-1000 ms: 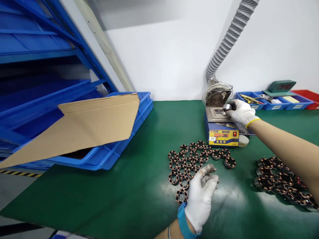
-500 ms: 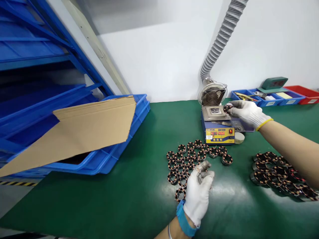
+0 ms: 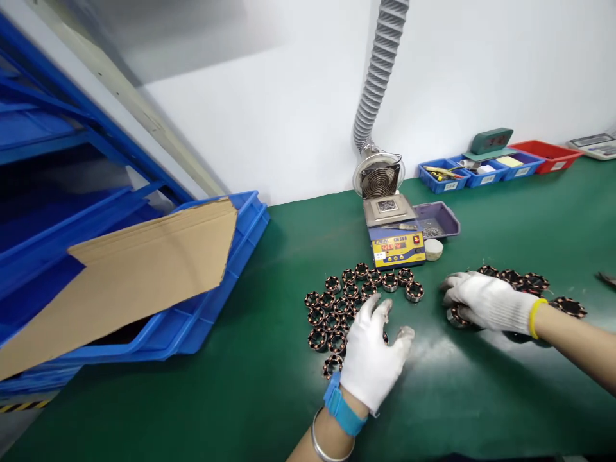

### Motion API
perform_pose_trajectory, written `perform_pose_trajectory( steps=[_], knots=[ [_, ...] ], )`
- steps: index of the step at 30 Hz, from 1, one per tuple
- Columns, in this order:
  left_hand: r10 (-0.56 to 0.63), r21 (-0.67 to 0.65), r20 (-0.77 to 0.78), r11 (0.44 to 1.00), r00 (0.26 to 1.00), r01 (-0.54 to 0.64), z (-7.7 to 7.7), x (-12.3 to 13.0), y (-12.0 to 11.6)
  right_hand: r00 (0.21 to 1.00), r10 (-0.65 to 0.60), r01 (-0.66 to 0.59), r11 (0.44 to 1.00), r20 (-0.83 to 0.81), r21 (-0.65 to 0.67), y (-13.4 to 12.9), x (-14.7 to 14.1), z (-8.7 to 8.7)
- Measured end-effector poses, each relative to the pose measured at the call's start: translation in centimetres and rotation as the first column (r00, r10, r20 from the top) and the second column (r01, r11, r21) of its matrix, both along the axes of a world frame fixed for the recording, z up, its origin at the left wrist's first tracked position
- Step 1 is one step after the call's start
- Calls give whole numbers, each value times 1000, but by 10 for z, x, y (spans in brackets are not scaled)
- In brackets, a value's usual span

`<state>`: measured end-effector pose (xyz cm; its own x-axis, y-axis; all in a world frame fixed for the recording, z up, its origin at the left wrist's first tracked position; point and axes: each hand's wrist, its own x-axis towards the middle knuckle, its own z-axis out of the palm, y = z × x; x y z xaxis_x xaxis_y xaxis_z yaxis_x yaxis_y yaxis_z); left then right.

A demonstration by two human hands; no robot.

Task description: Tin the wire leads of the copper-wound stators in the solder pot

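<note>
My left hand (image 3: pixel 370 359), in a white glove with a blue strap at the wrist, is open over the right side of a group of ring-shaped motor stators (image 3: pixel 332 321) with copper windings. Its fingers are spread, and nothing shows between them. Over at the right cluster of stators (image 3: pixel 536 282), my gloved right hand (image 3: pixel 488 300) curls its fingers around one motor stator (image 3: pixel 457 317) at the cluster's left edge. The hand and wrist hide part of that cluster. A yellow solder pot (image 3: pixel 397 249) with a digital display stands behind the left group.
A grey extraction hose (image 3: pixel 382 70) hangs above the solder pot. Beside the pot are a purple tray (image 3: pixel 447 218) and a round pale pad (image 3: pixel 434 249). Small blue bins (image 3: pixel 443 183) and a red bin (image 3: pixel 553 156) line the wall. Cardboard (image 3: pixel 158 256) covers a blue crate (image 3: pixel 245 237) at left.
My right hand has moved from the solder pot, where it held a stator, down to the right cluster. My left hand's fingers have spread from a closer pose. The view has shifted right.
</note>
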<state>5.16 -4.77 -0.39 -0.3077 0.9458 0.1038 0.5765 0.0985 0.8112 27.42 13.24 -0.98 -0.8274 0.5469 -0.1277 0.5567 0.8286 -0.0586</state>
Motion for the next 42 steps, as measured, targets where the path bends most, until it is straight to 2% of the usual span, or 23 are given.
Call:
perform_pose_trajectory(
  steps=[2, 4, 6, 7, 9, 12, 15, 17, 21, 25, 27, 29, 31, 33, 35, 36, 39, 42],
  knots=[
    [-80, -93, -209, 994, 975, 62, 7, 6, 10, 996, -50, 49, 999, 78, 16, 8, 2, 4],
    [-177, -222, -377, 970, 909, 97, 10, 13, 27, 989, -104, 96, 993, 109, 73, 9, 3, 10],
    [-280, -327, -514, 938, 811, 117, 8, 21, 49, 988, -152, 146, 978, 29, 149, 0, 2, 16],
    [-282, -331, -541, 937, 793, 107, 6, 24, 59, 984, -173, 179, 969, -52, 170, -8, 2, 18],
    [-300, -334, -563, 935, 770, 120, 1, 31, 77, 944, -212, 252, 958, -251, 138, -28, 1, 20],
    [-318, -326, -577, 934, 752, 145, -3, 39, 89, 834, -305, 324, 945, -459, -38, -62, -1, 13],
    [-353, -349, -577, 922, 737, 168, -1, 44, 87, 755, -384, 329, 923, -531, -200, -84, -4, -1],
    [-390, -373, -566, 907, 727, 196, 1, 46, 84, 723, -395, 296, 918, -567, -262, -91, -4, -10],
    [-450, -395, -540, 881, 711, 258, 1, 50, 82, 670, -397, 257, 917, -627, -306, -93, -2, -20],
    [-468, -391, -504, 873, 726, 292, 1, 47, 84, 608, -454, 284, 890, -651, -356, -95, 3, -25],
    [-457, -374, -488, 879, 743, 295, 3, 39, 78, 542, -555, 324, 831, -631, -452, -97, 3, -27],
    [-432, -327, -469, 895, 770, 303, 5, 29, 64, 465, -677, 319, 729, -571, -606, -97, -1, -26],
    [-395, -199, -419, 918, 818, 342, 5, 20, 45, 444, -767, 192, 586, -462, -787, -97, -11, -21],
    [-333, -19, -377, 936, 864, 353, 1, 14, 25, 475, -805, -5, 401, -355, -916, -96, -25, -14],
    [-233, 128, -299, 951, 926, 281, -4, 13, 9, 475, -828, -174, 244, -298, -954, -99, -42, -8],
    [-173, 169, -235, 962, 957, 215, -8, 13, 3, 445, -849, -233, 199, -286, -952, -101, -51, -6],
    [-41, 174, -66, 983, 997, 52, -19, 13, -6, 335, -906, -335, 142, -259, -931, -111, -76, -5],
    [34, 131, -2, 991, 999, -33, -33, 10, -8, 341, -902, -350, 140, -265, -926, -120, -90, -7]
  ],
)
